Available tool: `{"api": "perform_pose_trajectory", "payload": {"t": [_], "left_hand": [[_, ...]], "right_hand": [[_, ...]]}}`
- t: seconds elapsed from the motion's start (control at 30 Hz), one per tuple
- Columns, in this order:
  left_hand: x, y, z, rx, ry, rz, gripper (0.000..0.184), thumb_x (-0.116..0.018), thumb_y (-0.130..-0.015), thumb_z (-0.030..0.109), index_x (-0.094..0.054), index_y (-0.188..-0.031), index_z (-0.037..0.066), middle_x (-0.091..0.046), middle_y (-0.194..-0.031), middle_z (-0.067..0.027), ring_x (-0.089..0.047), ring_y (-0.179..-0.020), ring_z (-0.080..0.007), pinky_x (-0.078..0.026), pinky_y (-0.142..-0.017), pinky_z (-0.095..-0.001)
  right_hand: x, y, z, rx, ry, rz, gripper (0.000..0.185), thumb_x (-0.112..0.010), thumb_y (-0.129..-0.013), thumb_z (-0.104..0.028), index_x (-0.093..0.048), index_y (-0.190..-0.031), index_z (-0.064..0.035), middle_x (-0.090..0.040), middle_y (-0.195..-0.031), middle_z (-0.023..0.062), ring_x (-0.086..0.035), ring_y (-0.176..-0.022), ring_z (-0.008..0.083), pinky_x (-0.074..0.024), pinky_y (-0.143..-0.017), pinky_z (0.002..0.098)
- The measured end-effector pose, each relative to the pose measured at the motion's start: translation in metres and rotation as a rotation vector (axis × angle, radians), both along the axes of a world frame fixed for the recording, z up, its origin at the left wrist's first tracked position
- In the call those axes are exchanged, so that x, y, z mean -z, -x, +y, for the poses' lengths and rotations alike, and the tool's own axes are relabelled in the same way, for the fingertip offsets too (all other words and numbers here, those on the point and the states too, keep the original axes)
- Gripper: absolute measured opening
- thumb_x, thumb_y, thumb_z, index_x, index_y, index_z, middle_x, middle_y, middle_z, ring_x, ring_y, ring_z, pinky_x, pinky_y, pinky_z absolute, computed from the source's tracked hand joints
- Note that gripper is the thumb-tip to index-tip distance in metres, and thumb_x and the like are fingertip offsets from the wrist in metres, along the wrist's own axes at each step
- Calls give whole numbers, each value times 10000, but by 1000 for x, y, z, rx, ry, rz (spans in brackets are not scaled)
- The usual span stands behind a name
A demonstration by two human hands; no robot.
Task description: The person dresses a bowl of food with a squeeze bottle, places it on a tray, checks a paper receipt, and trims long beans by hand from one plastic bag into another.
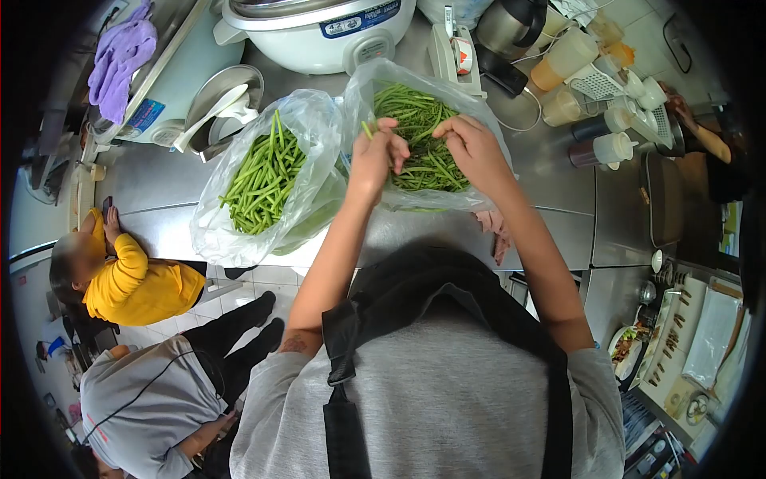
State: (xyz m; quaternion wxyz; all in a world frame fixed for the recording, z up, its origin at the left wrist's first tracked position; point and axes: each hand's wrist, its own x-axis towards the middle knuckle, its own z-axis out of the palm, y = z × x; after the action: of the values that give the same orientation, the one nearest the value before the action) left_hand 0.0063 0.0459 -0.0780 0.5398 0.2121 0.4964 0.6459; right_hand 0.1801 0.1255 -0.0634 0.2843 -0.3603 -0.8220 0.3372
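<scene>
My left hand point(378, 157) is closed on a short green vegetable stalk point(367, 129), its end poking out between thumb and forefinger. My right hand point(476, 152) is curled with thumb and forefinger pressed together; anything between them is too small to make out. Both hands are over an open clear plastic bag point(363, 73) full of long, thin green stalks point(415, 112). To the left stands a second clear plastic bag point(319, 120), holding a heap of smooth green stalk pieces point(267, 180).
A white rice cooker point(319, 40) stands behind the bags, beside a metal pot point(254, 80) with white ladles. Sauce bottles point(610, 149) and a tape dispenser point(456, 60) are at right. A person in yellow point(140, 279) and another in grey point(152, 399) are at left.
</scene>
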Motion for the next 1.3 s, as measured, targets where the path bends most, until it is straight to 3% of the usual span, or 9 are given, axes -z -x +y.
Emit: {"api": "perform_pose_trajectory", "payload": {"t": [0.1,0.23,0.33,0.57,0.67,0.9,1.0,1.1,1.3], "left_hand": [[-11,16,-3,22,26,103,187,-424,-989,121,-531,-1129,59,-444,-653,24,-383,-539,-67,-307,-452,-229],[0,31,-2,176,69,337,197,-466,-980,126,-610,-1096,59,-512,-687,23,-446,-540,-114,-388,-507,-267],[11,20,1,59,-153,863,197,-558,-936,134,-665,-1079,50,-489,-627,0,-460,-509,-122,-407,-510,-306],[22,12,2,178,-46,1280,236,-727,-838,202,-729,-1019,51,-601,-637,-134,-560,-568,-252,-474,-610,-334],[15,6,5,191,-112,1075,233,-723,-845,227,-740,-990,45,-675,-749,-156,-642,-664,-299,-495,-648,-377],[15,-15,3,269,-150,559,209,-694,-900,215,-752,-1007,44,-621,-694,27,-504,-606,-47,-430,-580,-240],[10,-15,1,264,-39,332,250,-660,-929,263,-742,-1045,57,-518,-622,71,-411,-529,-31,-349,-508,-214],[-11,-6,0,259,103,146,297,-632,-947,309,-722,-1086,63,-425,-582,95,-324,-487,-22,-264,-462,-209],[-13,-9,4,254,71,85,317,-631,-944,310,-702,-1134,66,-405,-563,97,-310,-480,-18,-225,-446,-206]], "right_hand": [[19,2,12,-57,-438,-146,157,-644,-823,-103,-688,-973,-92,-650,-901,85,-601,-908,245,-458,-834,403],[31,21,5,-95,-369,-188,129,-699,-790,-166,-715,-901,-102,-661,-860,46,-586,-917,233,-437,-857,421],[32,23,12,-88,-286,-260,123,-731,-766,-196,-722,-831,-91,-663,-809,37,-587,-854,247,-442,-830,414],[-19,2,-1,70,-94,-94,134,-759,-784,-187,-733,-843,-70,-661,-724,60,-620,-707,206,-491,-718,334],[-16,-5,-1,137,233,178,166,-751,-826,-199,-734,-881,-44,-663,-724,31,-625,-687,140,-494,-695,281],[-5,8,-6,232,862,834,224,-708,-885,-202,-722,-1002,-11,-658,-887,14,-594,-843,86,-466,-762,237],[-3,8,-2,256,738,730,260,-686,-902,-229,-714,-1049,-16,-654,-926,31,-577,-900,83,-456,-793,241],[15,-5,-1,160,128,145,296,-673,-914,-265,-704,-1056,-7,-673,-912,46,-598,-875,89,-468,-781,253],[26,8,-31,-16,654,267,303,-652,-930,-262,-691,-1056,11,-707,-920,70,-639,-856,102,-483,-761,242]]}}
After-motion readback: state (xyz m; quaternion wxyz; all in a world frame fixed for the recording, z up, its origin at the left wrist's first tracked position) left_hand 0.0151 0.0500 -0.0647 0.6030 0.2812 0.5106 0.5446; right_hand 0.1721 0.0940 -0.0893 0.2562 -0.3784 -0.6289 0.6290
